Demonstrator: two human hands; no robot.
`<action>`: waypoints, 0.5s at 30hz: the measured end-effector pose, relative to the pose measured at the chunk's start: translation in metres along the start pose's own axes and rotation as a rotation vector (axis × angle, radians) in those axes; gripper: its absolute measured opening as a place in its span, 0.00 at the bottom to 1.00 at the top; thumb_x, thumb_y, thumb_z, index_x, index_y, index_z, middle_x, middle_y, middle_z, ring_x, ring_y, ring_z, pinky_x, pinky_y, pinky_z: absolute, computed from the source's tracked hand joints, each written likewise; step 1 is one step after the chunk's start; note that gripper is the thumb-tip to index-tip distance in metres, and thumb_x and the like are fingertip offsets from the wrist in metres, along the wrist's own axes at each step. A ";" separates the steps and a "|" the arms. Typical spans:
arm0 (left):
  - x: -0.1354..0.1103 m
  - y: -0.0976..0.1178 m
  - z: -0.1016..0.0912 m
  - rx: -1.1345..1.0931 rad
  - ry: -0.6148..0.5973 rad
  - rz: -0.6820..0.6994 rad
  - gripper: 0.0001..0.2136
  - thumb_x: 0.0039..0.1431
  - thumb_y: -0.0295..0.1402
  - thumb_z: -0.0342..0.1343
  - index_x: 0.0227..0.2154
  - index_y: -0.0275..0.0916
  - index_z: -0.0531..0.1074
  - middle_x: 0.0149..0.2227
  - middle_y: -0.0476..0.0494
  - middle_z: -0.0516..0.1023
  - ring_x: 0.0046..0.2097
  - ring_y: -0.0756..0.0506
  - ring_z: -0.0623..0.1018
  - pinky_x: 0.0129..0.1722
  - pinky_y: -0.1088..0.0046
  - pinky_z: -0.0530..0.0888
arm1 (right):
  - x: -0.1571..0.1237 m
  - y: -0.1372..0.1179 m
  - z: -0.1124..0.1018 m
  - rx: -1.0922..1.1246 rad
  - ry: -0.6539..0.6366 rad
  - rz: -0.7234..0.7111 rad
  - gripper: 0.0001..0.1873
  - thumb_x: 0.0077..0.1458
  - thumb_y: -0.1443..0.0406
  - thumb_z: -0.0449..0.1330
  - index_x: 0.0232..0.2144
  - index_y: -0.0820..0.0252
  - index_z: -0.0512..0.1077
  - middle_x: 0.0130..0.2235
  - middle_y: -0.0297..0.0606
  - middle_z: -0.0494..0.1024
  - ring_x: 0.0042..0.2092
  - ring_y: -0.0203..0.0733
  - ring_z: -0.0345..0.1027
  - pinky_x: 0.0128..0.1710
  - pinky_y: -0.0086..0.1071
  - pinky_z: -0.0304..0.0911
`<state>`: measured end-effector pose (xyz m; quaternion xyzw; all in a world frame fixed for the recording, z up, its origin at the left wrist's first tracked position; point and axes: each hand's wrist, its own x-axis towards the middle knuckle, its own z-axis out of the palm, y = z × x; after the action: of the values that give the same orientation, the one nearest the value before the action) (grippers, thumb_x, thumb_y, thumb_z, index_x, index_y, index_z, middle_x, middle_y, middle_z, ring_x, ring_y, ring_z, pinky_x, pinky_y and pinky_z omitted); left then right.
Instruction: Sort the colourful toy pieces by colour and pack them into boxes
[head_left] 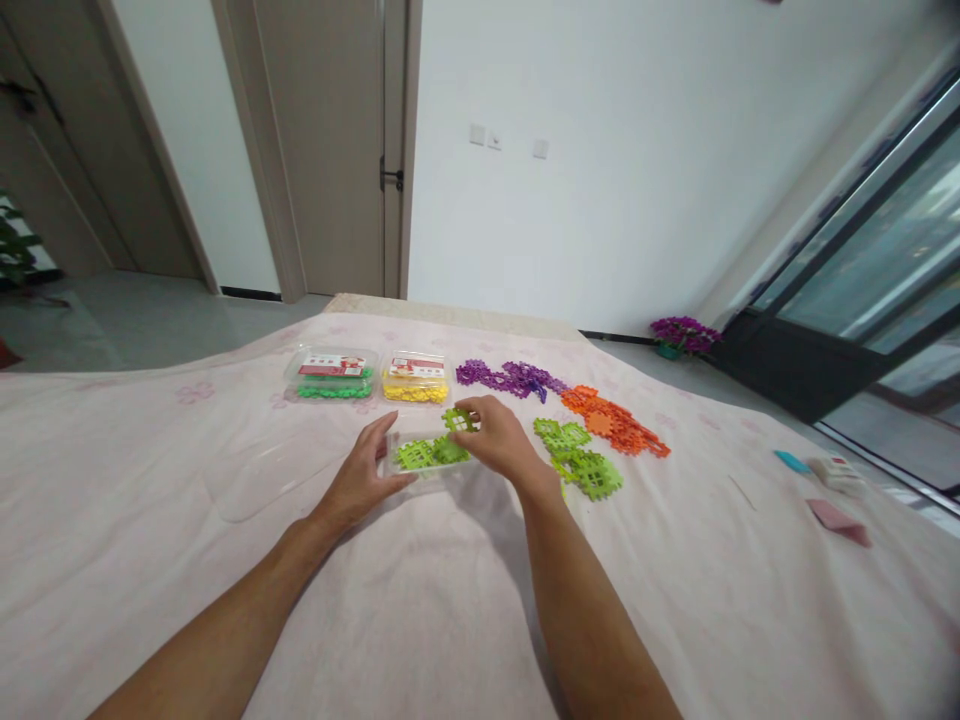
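My left hand (364, 482) grips the left end of a clear plastic box (431, 470), thumb along the near side and fingers at the far side. Light green lattice pieces (417, 455) lie inside it. Over the box's right end, my right hand (496, 436) pinches one light green lattice piece (455, 419) between thumb and fingers. More loose light green pieces (596, 474) are heaped on the cloth to the right. On the left lies what looks like a clear plastic lid (259, 482), hard to make out against the cloth.
Behind the box stand two closed, labelled clear boxes, one with green pieces (334, 388), one with yellow pieces (415, 391). Purple pieces (517, 377) and orange pieces (616, 425) lie at the back right. A pink cloth (838, 522) and small items sit far right.
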<state>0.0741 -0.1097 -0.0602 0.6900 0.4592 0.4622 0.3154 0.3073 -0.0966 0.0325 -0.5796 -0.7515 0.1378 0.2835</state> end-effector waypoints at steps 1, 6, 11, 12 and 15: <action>0.000 0.000 0.000 0.005 0.000 0.003 0.40 0.50 0.41 0.68 0.66 0.45 0.59 0.67 0.36 0.60 0.68 0.36 0.65 0.64 0.52 0.68 | -0.001 -0.006 0.007 0.007 -0.023 -0.024 0.23 0.50 0.66 0.69 0.50 0.59 0.77 0.48 0.43 0.78 0.47 0.44 0.73 0.50 0.36 0.65; 0.000 -0.002 0.000 0.024 0.002 0.009 0.40 0.51 0.42 0.67 0.66 0.45 0.59 0.67 0.36 0.60 0.67 0.36 0.65 0.63 0.52 0.69 | -0.003 -0.014 0.029 0.088 -0.124 -0.128 0.24 0.51 0.65 0.71 0.52 0.57 0.76 0.51 0.42 0.77 0.52 0.44 0.71 0.54 0.37 0.65; 0.000 0.000 -0.001 0.040 -0.013 0.012 0.38 0.52 0.42 0.67 0.65 0.45 0.61 0.67 0.35 0.60 0.68 0.36 0.64 0.63 0.52 0.69 | -0.002 0.000 -0.002 0.046 -0.073 -0.055 0.21 0.54 0.66 0.68 0.51 0.57 0.77 0.51 0.43 0.78 0.51 0.44 0.72 0.51 0.36 0.65; 0.000 0.000 -0.002 0.049 -0.016 0.017 0.37 0.52 0.42 0.67 0.65 0.45 0.62 0.67 0.35 0.60 0.68 0.35 0.63 0.63 0.52 0.68 | -0.003 0.005 -0.013 0.015 -0.082 -0.007 0.20 0.54 0.67 0.68 0.51 0.58 0.77 0.50 0.43 0.79 0.49 0.44 0.73 0.50 0.35 0.66; 0.000 0.000 -0.003 0.086 -0.018 0.030 0.35 0.51 0.42 0.67 0.63 0.46 0.66 0.67 0.36 0.61 0.69 0.35 0.62 0.65 0.51 0.66 | -0.008 0.022 -0.040 -0.106 -0.149 0.166 0.21 0.53 0.66 0.68 0.51 0.57 0.78 0.47 0.42 0.81 0.46 0.44 0.75 0.46 0.34 0.65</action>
<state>0.0713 -0.1095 -0.0589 0.7140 0.4653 0.4404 0.2825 0.3499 -0.1021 0.0506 -0.6420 -0.7263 0.1635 0.1833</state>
